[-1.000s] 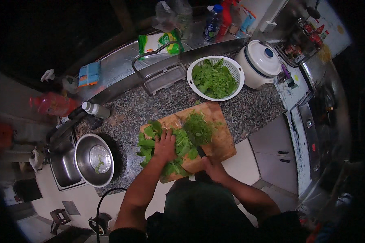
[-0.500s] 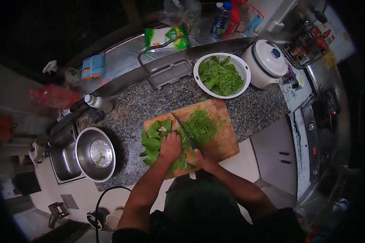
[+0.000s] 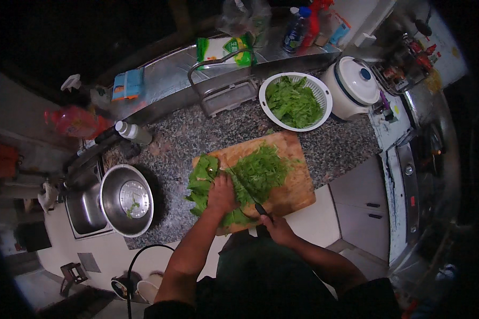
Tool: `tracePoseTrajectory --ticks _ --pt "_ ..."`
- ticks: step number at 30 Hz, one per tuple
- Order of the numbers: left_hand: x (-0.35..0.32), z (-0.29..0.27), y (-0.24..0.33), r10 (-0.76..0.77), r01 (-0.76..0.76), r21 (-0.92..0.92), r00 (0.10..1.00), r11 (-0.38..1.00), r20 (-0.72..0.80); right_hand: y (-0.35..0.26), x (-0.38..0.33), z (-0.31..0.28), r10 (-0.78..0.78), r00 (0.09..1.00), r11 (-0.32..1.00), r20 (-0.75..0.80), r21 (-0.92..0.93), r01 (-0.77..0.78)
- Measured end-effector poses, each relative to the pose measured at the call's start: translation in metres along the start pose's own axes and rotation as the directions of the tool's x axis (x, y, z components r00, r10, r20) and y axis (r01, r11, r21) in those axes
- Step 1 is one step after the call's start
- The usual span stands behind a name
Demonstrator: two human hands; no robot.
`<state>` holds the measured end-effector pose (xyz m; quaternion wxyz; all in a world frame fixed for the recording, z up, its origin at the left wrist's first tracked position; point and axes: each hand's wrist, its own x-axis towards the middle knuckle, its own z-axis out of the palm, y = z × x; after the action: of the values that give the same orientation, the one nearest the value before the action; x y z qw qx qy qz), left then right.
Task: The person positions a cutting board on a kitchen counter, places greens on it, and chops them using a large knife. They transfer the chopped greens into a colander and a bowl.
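Since prev frame, L hand (image 3: 221, 192) slid back on leaves (image 3: 203, 183), pressing them — R hand (image 3: 275, 227) grips knife (image 3: 246, 190); blade near knuckles, slip = cut.

Dim kitchen under overhead light: the wooden cutting board (image 3: 282, 175) and white colander (image 3: 295, 101) are brightest, the steel bowl (image 3: 126, 199) glints, corners fall to black, straight edges bow toward the fisheye rim, and fine detail stays soft
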<state>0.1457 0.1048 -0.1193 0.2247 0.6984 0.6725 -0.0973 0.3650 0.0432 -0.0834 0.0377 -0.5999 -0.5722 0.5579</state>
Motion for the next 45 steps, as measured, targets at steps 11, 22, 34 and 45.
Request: tracePoseTrajectory --ticks 11,22,34,45 --pt "0.004 0.032 -0.004 0.046 -0.049 -0.010 0.981 0.999 -0.189 0.003 0.051 0.010 -0.079 0.995 0.994 -0.062 0.073 0.083" --pt "0.012 -0.049 -0.009 0.013 -0.012 -0.015 0.999 1.000 0.042 -0.016 -0.014 -0.009 -0.128 0.989 0.971 -0.076 0.195 0.140" --pt "-0.007 0.026 0.002 -0.058 0.052 -0.039 0.983 0.998 -0.174 -0.007 0.004 -0.014 0.049 0.989 0.999 0.137 -0.011 -0.048" --pt "-0.016 0.004 0.008 -0.049 0.052 0.009 0.970 0.999 -0.239 0.006 0.048 0.007 -0.132 0.990 0.988 -0.042 0.078 0.135"
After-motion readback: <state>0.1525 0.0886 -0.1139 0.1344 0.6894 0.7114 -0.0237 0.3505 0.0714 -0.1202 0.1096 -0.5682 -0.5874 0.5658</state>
